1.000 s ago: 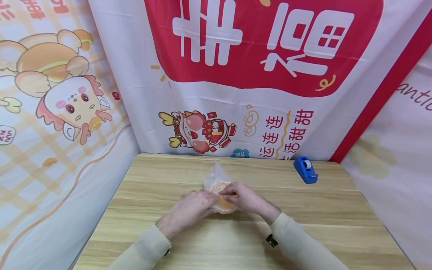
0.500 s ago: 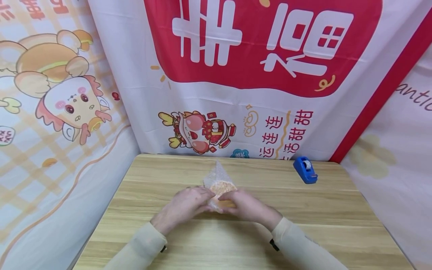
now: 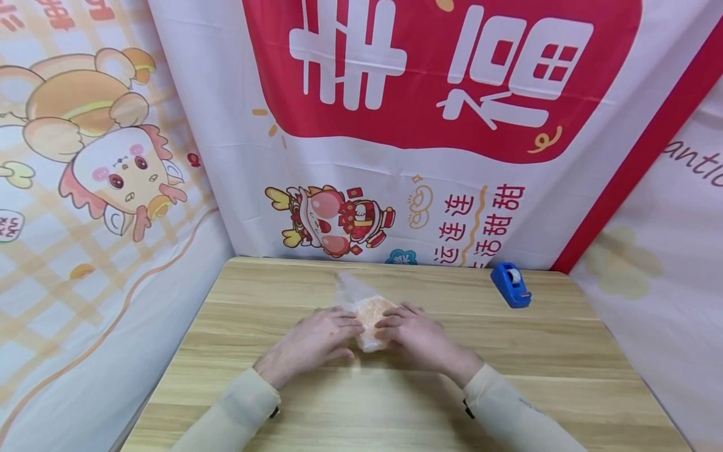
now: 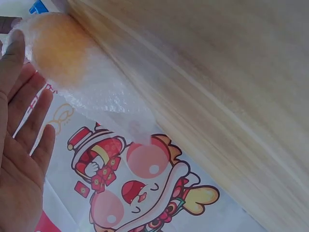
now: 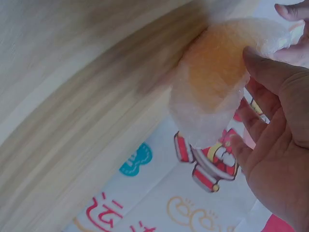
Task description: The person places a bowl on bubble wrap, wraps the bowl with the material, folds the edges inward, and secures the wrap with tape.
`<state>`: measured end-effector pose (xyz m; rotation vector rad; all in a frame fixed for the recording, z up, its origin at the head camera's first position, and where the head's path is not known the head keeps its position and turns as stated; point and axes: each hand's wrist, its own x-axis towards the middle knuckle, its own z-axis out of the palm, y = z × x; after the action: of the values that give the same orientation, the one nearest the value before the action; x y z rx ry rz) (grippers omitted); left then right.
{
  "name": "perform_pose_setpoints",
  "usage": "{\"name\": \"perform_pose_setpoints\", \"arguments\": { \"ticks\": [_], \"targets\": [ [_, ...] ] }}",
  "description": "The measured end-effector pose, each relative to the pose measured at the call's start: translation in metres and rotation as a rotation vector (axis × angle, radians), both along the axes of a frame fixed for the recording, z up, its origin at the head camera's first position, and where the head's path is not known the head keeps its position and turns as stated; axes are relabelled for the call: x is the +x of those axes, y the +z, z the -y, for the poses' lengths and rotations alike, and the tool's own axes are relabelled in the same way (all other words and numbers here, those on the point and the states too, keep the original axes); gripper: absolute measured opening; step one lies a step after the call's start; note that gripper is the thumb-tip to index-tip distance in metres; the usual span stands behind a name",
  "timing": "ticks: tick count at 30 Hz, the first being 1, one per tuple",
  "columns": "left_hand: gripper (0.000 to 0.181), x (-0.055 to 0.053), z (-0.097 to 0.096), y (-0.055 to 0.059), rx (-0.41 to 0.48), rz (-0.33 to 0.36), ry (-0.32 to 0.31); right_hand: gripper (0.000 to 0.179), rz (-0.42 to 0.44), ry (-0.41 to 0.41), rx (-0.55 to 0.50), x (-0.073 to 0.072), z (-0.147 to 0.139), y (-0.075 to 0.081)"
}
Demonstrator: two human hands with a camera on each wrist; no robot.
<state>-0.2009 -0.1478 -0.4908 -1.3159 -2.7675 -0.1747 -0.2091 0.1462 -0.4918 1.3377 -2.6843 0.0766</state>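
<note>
A round orange thing wrapped in clear bubble wrap (image 3: pixel 371 312) lies near the middle of the table; its own kind is hidden by the wrap. A loose pointed flap of bubble wrap (image 4: pixel 116 106) sticks out beyond it, toward the back in the head view. My left hand (image 3: pixel 319 336) is at the left edge, its fingertips touching the wrap, its thumb standing apart. From the right, my right hand (image 3: pixel 420 339) holds the package, fingers over the top. In the right wrist view the right thumb (image 5: pixel 263 67) rests against the wrap, with the other fingers beside it.
A blue tape dispenser (image 3: pixel 511 284) stands at the table's back right. The wooden table (image 3: pixel 271 289) meets a printed cloth backdrop (image 3: pixel 237 188) behind it, with printed cloths on both sides.
The near part of the bubble wrap is folded over the orange thing. The package has turned, its pointed flap swinging left. My left thumb has come away from it; the right fingers moved on top.
</note>
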Motion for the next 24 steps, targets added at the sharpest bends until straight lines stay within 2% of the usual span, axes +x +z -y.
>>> {"name": "perform_pose_setpoints", "arguments": {
  "ticks": [5, 9, 12, 17, 20, 22, 24],
  "targets": [
    [0.052, -0.009, -0.011, 0.001, -0.049, -0.041, -0.025, 0.025, -0.012, -0.050, -0.016, -0.010, -0.016, -0.001],
    [0.053, -0.015, -0.021, 0.002, -0.083, -0.060, -0.028, 0.025, 0.013, -0.096, -0.032, -0.016, -0.023, -0.001],
    [0.044, -0.018, -0.027, 0.001, -0.127, -0.094, -0.046, 0.029, 0.035, -0.118, -0.036, -0.017, -0.025, -0.001],
    [0.031, -0.019, -0.033, -0.005, -0.200, -0.182, -0.068, 0.051, 0.106, -0.137, -0.005, -0.010, -0.024, 0.001],
    [0.028, -0.019, -0.035, -0.007, -0.207, -0.213, -0.053, 0.066, 0.144, -0.153, 0.007, -0.003, -0.020, 0.002],
    [0.025, -0.018, -0.037, -0.007, -0.213, -0.231, -0.047, 0.070, 0.130, -0.161, 0.006, 0.001, -0.017, -0.001],
    [0.024, -0.017, -0.040, -0.008, -0.220, -0.248, -0.044, 0.072, 0.082, -0.159, 0.009, 0.005, -0.015, -0.004]
  ]
}}
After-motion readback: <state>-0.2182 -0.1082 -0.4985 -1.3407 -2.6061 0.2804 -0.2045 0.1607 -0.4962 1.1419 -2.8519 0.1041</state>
